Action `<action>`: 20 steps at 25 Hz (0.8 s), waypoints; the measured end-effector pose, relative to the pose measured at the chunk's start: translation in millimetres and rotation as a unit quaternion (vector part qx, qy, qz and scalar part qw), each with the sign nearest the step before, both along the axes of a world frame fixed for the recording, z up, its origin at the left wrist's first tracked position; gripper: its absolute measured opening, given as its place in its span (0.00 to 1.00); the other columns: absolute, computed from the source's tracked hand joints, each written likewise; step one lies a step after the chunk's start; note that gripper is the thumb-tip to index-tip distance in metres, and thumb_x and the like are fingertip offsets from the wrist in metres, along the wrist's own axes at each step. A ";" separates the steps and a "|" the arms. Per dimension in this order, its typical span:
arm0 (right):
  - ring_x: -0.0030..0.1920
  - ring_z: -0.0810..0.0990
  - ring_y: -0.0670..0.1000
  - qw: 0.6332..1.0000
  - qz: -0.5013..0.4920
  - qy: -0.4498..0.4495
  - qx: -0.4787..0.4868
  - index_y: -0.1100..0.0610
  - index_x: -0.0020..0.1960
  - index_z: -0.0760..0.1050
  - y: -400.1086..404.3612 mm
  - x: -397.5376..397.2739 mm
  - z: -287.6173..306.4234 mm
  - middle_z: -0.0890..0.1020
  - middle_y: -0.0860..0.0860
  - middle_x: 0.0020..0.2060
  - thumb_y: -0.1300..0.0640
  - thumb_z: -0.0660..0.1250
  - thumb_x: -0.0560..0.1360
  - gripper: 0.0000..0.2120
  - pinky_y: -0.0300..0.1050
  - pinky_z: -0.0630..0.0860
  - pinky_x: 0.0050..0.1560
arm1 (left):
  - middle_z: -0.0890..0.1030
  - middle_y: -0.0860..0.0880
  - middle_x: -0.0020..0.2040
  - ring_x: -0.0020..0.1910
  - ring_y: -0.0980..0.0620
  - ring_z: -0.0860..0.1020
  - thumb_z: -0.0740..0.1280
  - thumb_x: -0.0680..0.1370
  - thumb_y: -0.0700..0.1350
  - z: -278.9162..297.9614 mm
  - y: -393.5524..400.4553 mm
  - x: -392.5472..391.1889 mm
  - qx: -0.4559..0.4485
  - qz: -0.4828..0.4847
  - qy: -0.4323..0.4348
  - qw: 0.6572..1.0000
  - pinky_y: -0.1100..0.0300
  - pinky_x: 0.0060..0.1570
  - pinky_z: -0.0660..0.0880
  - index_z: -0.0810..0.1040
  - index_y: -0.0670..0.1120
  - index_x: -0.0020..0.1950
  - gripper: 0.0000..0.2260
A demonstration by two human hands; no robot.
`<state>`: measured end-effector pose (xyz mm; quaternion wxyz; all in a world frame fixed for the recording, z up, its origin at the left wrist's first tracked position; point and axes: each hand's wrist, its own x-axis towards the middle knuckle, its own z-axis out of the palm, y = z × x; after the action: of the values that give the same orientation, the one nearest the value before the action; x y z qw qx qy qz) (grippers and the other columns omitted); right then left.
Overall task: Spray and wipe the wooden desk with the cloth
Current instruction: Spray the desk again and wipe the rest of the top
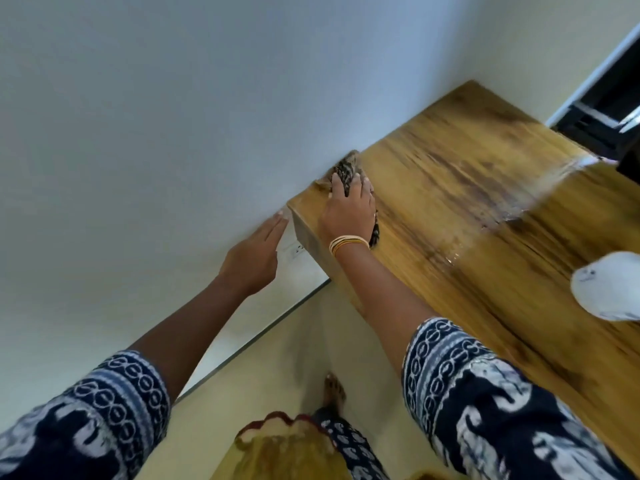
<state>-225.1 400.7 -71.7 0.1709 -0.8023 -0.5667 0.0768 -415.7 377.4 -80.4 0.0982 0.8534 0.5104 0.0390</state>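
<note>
Right hand [349, 209]: we press the dark patterned cloth [346, 174] flat, fingers spread, at the counter [485, 237] corner.
Left hand [252, 261]: open, empty.
Risk: our cloth may slip off the edge.

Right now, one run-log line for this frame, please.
right hand presses cloth on desk corner | left hand flat on wall

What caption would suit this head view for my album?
Right hand presses a cloth on the desk corner by the wall; left hand flat, open.
</note>
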 end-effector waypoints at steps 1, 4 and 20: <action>0.76 0.58 0.64 1.000 0.007 -0.005 0.004 0.54 0.74 0.67 8.0 -2.1 0.7 0.65 0.63 0.74 0.56 0.54 0.80 0.23 0.59 0.57 0.74 | 0.60 0.49 0.79 0.73 0.49 0.67 0.61 0.78 0.38 -0.1 1.6 -3.4 0.005 -0.003 -0.004 1.000 0.54 0.49 0.79 0.58 0.45 0.79 0.29; 0.72 0.66 0.66 0.997 0.069 -0.011 0.043 0.56 0.69 0.73 5.3 -16.0 -2.6 0.73 0.63 0.68 0.52 0.50 0.77 0.25 0.61 0.64 0.71 | 0.64 0.46 0.77 0.73 0.47 0.68 0.62 0.76 0.35 -2.2 4.7 -9.9 0.020 -0.024 -0.010 0.999 0.51 0.53 0.78 0.62 0.44 0.77 0.29; 0.71 0.71 0.56 0.982 0.151 0.031 0.113 0.48 0.59 0.81 -152.1 48.2 -11.6 0.78 0.54 0.65 0.53 0.61 0.76 0.15 0.58 0.72 0.66 | 0.57 0.43 0.79 0.77 0.44 0.61 0.61 0.75 0.34 -6.1 14.8 2.1 0.033 -0.106 -0.015 0.994 0.52 0.64 0.72 0.59 0.41 0.78 0.31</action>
<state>-176.9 248.7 -83.2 0.2649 -0.6802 -0.6807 0.0622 -413.6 392.2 -86.4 0.0814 0.9050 0.4136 0.0577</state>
